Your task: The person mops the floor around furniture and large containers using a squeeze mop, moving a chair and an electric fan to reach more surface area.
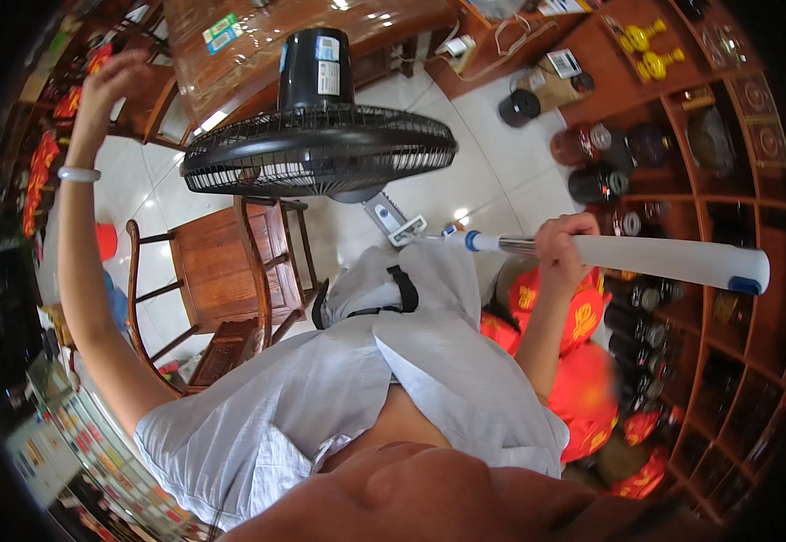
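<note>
My right hand (562, 251) is closed around the pole of a mop with a thick white and blue handle (671, 259). The pole runs leftward to a white and blue mop head fitting (393, 220) above the tiled floor. My left hand (118, 74) is raised at the upper left, a pale bangle on its wrist; it is slightly blurred and appears to hold nothing. Between my arms stands a black electric fan (318, 149) with a round wire cage. The fan partly hides the far end of the mop.
A wooden armchair (223, 264) stands at the left, below the fan. A wooden table (251, 74) lies beyond it. Wooden shelves (698, 196) with dark jars line the right side, beside red bags (579, 400). A black container (519, 108) is on the tiled floor.
</note>
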Available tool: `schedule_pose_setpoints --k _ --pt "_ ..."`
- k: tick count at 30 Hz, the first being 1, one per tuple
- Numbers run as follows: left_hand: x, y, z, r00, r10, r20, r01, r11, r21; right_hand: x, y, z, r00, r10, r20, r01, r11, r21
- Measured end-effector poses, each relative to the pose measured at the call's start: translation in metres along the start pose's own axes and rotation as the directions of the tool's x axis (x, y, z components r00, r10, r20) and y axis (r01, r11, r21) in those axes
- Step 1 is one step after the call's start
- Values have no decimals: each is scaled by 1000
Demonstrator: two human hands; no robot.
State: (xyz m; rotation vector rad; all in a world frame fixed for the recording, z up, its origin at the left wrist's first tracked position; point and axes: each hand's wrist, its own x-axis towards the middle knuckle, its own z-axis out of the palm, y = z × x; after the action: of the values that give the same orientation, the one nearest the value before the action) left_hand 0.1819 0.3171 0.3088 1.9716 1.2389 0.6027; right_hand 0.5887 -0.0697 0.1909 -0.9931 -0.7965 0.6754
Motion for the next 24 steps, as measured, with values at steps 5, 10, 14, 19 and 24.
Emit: schedule_pose_setpoints --k 5,10,14,19,24 --pt "34 -156 60 857 -146 495 205 976 -68 -31 -14 -7 999 -50 -21 52 996 74" --pt "53 -157 139 713 6 701 130 982 -140 -46 -21 -9 989 -74 -124 75 997 3" --pt "54 -138 157 675 1 738 161 976 -148 -60 -29 -14 983 -121 -141 119 993 -24" --pt "43 -152 138 703 -9 711 173 972 -158 -80 -39 -18 977 -124 -175 122 992 -27" --pt "48 -158 139 736 -6 676 187 963 -194 -93 -41 -17 977 -140 -163 138 990 -28"
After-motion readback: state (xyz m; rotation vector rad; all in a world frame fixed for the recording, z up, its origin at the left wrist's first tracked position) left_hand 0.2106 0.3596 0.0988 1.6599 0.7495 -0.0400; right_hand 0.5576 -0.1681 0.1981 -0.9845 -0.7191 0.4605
